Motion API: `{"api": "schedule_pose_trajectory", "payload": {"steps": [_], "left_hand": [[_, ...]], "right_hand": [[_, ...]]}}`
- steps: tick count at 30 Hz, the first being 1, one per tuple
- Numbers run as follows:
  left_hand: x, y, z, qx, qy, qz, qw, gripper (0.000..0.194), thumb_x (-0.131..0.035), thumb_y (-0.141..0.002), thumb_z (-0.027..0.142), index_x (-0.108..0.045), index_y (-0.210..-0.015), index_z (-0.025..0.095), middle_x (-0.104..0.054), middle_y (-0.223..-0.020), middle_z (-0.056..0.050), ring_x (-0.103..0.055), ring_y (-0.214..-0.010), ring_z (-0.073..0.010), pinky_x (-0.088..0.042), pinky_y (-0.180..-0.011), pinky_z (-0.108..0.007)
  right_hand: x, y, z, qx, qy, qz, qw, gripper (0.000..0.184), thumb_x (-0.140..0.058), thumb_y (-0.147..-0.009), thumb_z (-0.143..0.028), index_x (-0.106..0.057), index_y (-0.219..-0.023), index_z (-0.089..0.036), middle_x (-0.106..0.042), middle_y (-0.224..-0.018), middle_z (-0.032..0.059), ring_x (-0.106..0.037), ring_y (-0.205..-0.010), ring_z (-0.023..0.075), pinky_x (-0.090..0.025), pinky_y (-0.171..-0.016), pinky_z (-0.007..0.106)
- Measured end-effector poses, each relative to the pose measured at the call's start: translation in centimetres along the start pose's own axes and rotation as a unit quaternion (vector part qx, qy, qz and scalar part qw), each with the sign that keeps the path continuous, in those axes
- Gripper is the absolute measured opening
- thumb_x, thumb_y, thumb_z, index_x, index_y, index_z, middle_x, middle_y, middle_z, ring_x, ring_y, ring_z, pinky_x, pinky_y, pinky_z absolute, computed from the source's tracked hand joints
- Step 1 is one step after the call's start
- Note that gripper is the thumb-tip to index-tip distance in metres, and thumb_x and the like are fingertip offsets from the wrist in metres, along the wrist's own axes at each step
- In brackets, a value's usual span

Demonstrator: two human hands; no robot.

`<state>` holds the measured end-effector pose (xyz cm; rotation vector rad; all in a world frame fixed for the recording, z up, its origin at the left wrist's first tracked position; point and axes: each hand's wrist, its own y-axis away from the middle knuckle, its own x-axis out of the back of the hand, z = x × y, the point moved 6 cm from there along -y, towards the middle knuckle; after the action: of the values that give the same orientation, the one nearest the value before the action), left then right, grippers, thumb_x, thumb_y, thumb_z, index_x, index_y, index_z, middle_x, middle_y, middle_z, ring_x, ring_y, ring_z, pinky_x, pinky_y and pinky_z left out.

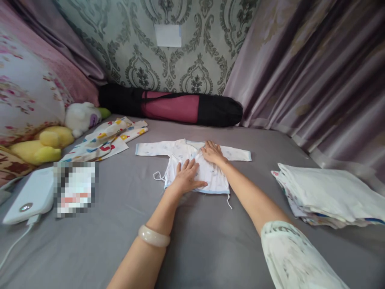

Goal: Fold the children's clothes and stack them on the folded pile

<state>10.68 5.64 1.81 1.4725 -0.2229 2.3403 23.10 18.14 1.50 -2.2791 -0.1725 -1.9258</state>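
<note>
A small white baby shirt (pixel 210 174) with pale blue edging lies spread on the grey sheet, both sleeves stretched out sideways. White tie strings hang loose at its left side and lower right corner. My left hand (pixel 187 176) rests flat on the left front of the shirt, fingers spread. On the upper right chest, near the neckline, lies my right hand (pixel 213 153), palm down with its fingers stretched out. Neither hand grips the cloth. Parts of the shirt front are hidden under both hands.
A folded cloth stack (pixel 331 192) sits at the right. Leftward are a white power bank (pixel 33 196) with a cable, a blurred-out packet (pixel 76 188), a patterned cloth (pixel 102 140) and plush toys (pixel 54 138). A long black-and-maroon bag (pixel 170 107) lies along the wall.
</note>
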Motion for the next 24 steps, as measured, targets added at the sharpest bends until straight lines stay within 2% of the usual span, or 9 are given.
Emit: {"api": "schedule_pose_trajectory", "payload": {"steps": [4,6,9,11,13,16,19,22,24], "left_hand": [[1.4,-0.1,-0.1,0.019,0.002,0.097,0.995,0.052,-0.046,-0.090,0.058,-0.055,-0.125,0.021,-0.047,-0.144,-0.013,-0.036,-0.137,-0.0305,-0.024,-0.112,-0.053],[1.8,0.0,-0.3,0.051,-0.020,0.124,0.991,0.050,-0.043,-0.093,0.054,-0.053,-0.128,0.020,-0.045,-0.145,-0.014,-0.034,-0.139,-0.0298,-0.023,-0.112,-0.052],[1.7,0.3,-0.8,0.106,-0.055,0.097,0.988,0.070,-0.048,-0.088,0.059,-0.041,-0.140,0.012,-0.029,-0.154,-0.021,-0.017,-0.145,-0.0350,-0.014,-0.114,-0.057],[1.5,0.5,-1.2,0.140,-0.056,0.064,0.986,0.085,-0.048,-0.085,0.065,-0.032,-0.145,0.008,-0.020,-0.156,-0.025,-0.010,-0.146,-0.0374,-0.011,-0.114,-0.058],[1.4,0.5,-1.5,0.158,-0.051,0.043,0.985,0.093,-0.048,-0.082,0.069,-0.027,-0.148,0.006,-0.015,-0.157,-0.026,-0.006,-0.146,-0.0381,-0.010,-0.114,-0.059],[1.4,0.5,-1.6,0.167,-0.041,0.027,0.985,0.095,-0.050,-0.081,0.069,-0.026,-0.148,0.007,-0.012,-0.157,-0.027,-0.003,-0.146,-0.0389,-0.008,-0.114,-0.060],[1.5,0.4,-1.6,0.160,-0.025,0.023,0.987,0.096,-0.052,-0.079,0.069,-0.026,-0.148,0.007,-0.010,-0.157,-0.028,-0.001,-0.146,-0.0397,-0.006,-0.113,-0.061],[1.3,0.3,-1.7,0.147,-0.013,0.032,0.988,0.095,-0.052,-0.079,0.069,-0.028,-0.146,0.007,-0.011,-0.156,-0.029,-0.002,-0.145,-0.0408,-0.006,-0.112,-0.063],[1.1,0.2,-1.9,0.137,-0.009,0.044,0.990,0.093,-0.052,-0.079,0.069,-0.029,-0.145,0.009,-0.014,-0.156,-0.028,-0.003,-0.145,-0.0411,-0.006,-0.112,-0.064]], "right_hand": [[2.7,-1.3,-2.3,0.003,-0.001,0.052,0.999,0.049,-0.022,-0.101,-0.035,-0.065,-0.115,-0.015,-0.058,-0.131,0.0155,-0.045,-0.126,0.0277,-0.028,-0.106,0.044],[2.7,-2.2,-4.0,-0.003,-0.003,0.029,1.000,0.044,-0.031,-0.099,-0.037,-0.069,-0.108,-0.016,-0.063,-0.123,0.0157,-0.050,-0.121,0.0287,-0.032,-0.102,0.043],[1.6,-3.4,-5.8,-0.033,-0.012,-0.031,0.999,0.035,-0.048,-0.091,-0.039,-0.070,-0.104,-0.015,-0.065,-0.118,0.0166,-0.053,-0.119,0.0299,-0.036,-0.099,0.042],[0.7,-4.0,-6.1,-0.047,-0.023,-0.062,0.997,0.031,-0.054,-0.085,-0.038,-0.071,-0.101,-0.017,-0.067,-0.115,0.0155,-0.055,-0.118,0.0296,-0.037,-0.097,0.040],[0.0,-4.3,-5.9,-0.050,-0.037,-0.084,0.995,0.027,-0.056,-0.083,-0.034,-0.071,-0.100,-0.019,-0.069,-0.112,0.0128,-0.058,-0.115,0.0284,-0.039,-0.095,0.039],[-0.3,-4.4,-5.3,-0.057,-0.058,-0.084,0.993,0.026,-0.055,-0.082,-0.030,-0.069,-0.103,-0.023,-0.069,-0.113,0.0090,-0.059,-0.114,0.0263,-0.041,-0.095,0.039],[-0.2,-4.2,-5.1,-0.069,-0.066,-0.080,0.992,0.030,-0.055,-0.079,-0.025,-0.067,-0.106,-0.022,-0.068,-0.116,0.0089,-0.059,-0.114,0.0264,-0.042,-0.096,0.040],[0.1,-4.3,-5.8,-0.060,-0.063,-0.076,0.993,0.041,-0.057,-0.072,-0.017,-0.064,-0.113,-0.020,-0.067,-0.118,0.0111,-0.059,-0.115,0.0283,-0.043,-0.096,0.040],[0.4,-4.7,-6.6,-0.057,-0.074,-0.065,0.994,0.046,-0.057,-0.073,-0.018,-0.060,-0.118,-0.018,-0.066,-0.121,0.0126,-0.059,-0.116,0.0291,-0.044,-0.095,0.039]]}}
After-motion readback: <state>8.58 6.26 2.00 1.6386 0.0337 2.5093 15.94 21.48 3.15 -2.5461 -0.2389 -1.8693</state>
